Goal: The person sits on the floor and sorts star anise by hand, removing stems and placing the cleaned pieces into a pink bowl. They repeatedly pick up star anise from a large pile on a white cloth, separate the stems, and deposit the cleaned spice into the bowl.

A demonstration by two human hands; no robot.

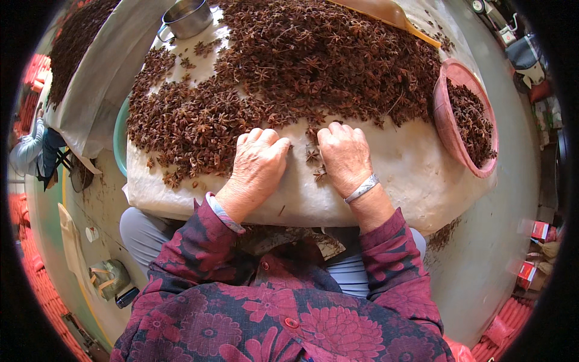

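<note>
A large heap of dried star anise (325, 59) covers the far part of a pale cloth-covered table (407, 167). A second, smaller pile of star anise (194, 122) lies at the left. My left hand (262, 158) rests at the right edge of that pile, fingers curled down and a dark bit showing by the thumb. My right hand (346, 151), with a silver bracelet (362, 188) on the wrist, is curled at the near edge of the heap. Between the hands lie loose star anise pods (312, 155). The undersides of both hands are hidden, so their grip is unclear.
A pink plastic basket (441, 113) holding star anise tilts at the table's right edge. At the back stand a metal mug (187, 20) and an orange scoop (384, 11). A green basin rim (120, 140) shows at left. Another person (34, 149) sits far left.
</note>
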